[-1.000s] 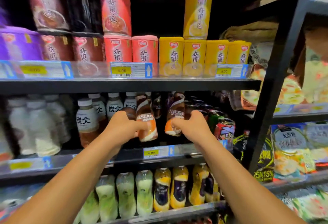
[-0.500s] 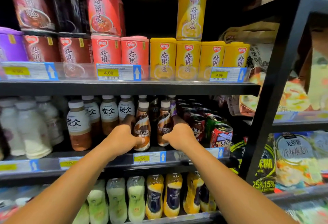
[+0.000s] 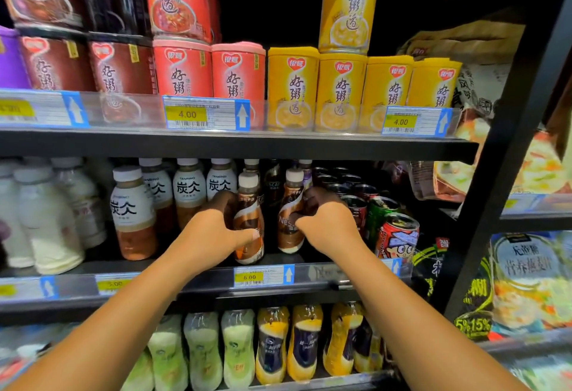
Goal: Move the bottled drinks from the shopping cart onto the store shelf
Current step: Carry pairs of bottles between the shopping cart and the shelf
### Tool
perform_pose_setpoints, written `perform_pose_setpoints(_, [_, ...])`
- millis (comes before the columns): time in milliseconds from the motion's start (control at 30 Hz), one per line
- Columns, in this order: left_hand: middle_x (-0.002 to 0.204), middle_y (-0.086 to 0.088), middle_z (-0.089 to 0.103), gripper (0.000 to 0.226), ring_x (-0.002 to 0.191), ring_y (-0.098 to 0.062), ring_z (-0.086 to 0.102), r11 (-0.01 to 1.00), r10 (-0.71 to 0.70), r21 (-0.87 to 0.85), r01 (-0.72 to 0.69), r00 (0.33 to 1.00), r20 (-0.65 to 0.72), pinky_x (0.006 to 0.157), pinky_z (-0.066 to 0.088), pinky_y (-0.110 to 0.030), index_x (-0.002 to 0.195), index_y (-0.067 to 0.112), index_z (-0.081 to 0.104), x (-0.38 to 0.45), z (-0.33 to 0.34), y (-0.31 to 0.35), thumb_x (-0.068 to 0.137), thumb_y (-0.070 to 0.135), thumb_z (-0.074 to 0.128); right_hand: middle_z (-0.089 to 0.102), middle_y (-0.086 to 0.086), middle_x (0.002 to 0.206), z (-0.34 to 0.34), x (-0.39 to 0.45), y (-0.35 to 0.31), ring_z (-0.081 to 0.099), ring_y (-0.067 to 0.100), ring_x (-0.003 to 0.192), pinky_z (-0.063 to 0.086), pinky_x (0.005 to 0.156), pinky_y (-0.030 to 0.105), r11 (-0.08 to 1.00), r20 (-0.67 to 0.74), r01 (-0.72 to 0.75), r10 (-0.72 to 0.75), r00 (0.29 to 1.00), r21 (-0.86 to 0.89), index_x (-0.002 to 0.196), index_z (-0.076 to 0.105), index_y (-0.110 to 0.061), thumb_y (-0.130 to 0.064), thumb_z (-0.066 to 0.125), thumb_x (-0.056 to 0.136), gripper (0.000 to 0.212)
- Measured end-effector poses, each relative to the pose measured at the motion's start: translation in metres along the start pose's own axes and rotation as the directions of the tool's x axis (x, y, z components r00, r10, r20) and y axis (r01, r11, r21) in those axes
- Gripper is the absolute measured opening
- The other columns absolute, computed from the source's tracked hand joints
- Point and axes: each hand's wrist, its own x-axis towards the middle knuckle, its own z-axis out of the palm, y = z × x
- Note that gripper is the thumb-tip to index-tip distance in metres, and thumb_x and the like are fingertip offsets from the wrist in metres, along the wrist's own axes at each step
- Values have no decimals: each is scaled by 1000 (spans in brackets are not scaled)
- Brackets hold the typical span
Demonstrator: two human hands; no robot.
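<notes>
Each hand grips an upright coffee bottle above the 6.00 tag (image 3: 258, 276): left hand (image 3: 213, 233) on left bottle (image 3: 249, 223), right hand (image 3: 328, 223) on right bottle (image 3: 291, 214).

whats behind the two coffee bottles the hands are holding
Behind the left hand's coffee bottle and the right hand's bottle, more brown bottles stand in rows. Only their caps and shoulders show; how far back the rows go is hidden.

Pretty dim overall: shelf backs go black, front labels lit bright. Edges bow outward (wide lens), and lower-right corner packets (image 3: 532, 282) look smeared.
</notes>
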Motion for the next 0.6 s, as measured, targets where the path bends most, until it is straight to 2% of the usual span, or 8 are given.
perform_pose_setpoints(133, [94,9,72,33,89,-7,67,999,49,3,-49,996,-69,71,53,-27,107,36,63,4,-2,-7,82,38,84,74,8,98,-3,9,-3,70,31,90,61,81,41,999,5,29,-28,1000,-42,96,72,-18,-32,77,91,16])
perform_pose_setpoints(233, [98,6,73,32,92,-14,69,999,47,12,-47,996,-80,81,59,-39,106,34,66,11,-3,-9,80,35,85,73,3,94,2,24,-6,69,28,90,57,79,35,992,36,10,-5,999,-128,96,74,-20,-38,75,93,19])
perform_pose_setpoints(300, [96,4,71,28,89,-17,67,999,32,28,-30,996,-86,77,52,-32,101,29,67,19,-3,-8,80,28,85,71,0,88,10,38,-8,70,25,89,51,74,29,991,23,-9,12,1000,-132,93,76,-23,-40,76,92,17])
perform_pose_setpoints(333, [91,4,69,24,84,-16,64,999,31,48,-27,995,-94,72,47,-29,93,28,65,27,-2,-8,80,26,85,71,0,85,15,46,-9,71,25,88,50,73,29,993,14,-12,14,1000,-121,87,74,-24,-40,76,91,17])
perform_pose_setpoints(400, [75,8,58,33,69,-10,53,995,34,92,-25,995,-97,60,36,-26,75,27,52,41,-1,-8,81,25,85,72,0,83,25,57,-15,70,25,84,53,74,31,994,-15,-24,22,1000,-111,79,71,-23,-41,75,89,22])
perform_pose_setpoints(433, [72,10,54,37,65,-9,50,993,45,111,-34,994,-97,57,33,-24,72,27,49,47,-1,-7,81,25,85,75,2,87,29,61,-19,71,27,86,57,76,33,995,-33,-24,20,999,-98,83,74,-20,-43,73,88,23])
perform_pose_setpoints(533, [80,5,64,22,77,-20,62,991,68,122,-56,992,-103,60,38,-27,88,20,66,62,2,-12,80,27,85,79,8,100,40,70,-24,74,33,93,62,83,41,997,-91,-18,11,996,-73,95,78,-16,-43,70,87,30])
perform_pose_setpoints(600, [88,1,70,25,85,-25,67,987,91,143,-74,989,-118,68,44,-30,98,16,71,68,5,-15,80,28,84,78,10,103,44,73,-25,74,35,96,61,84,40,998,-108,-11,4,994,-69,98,78,-15,-41,69,91,29])
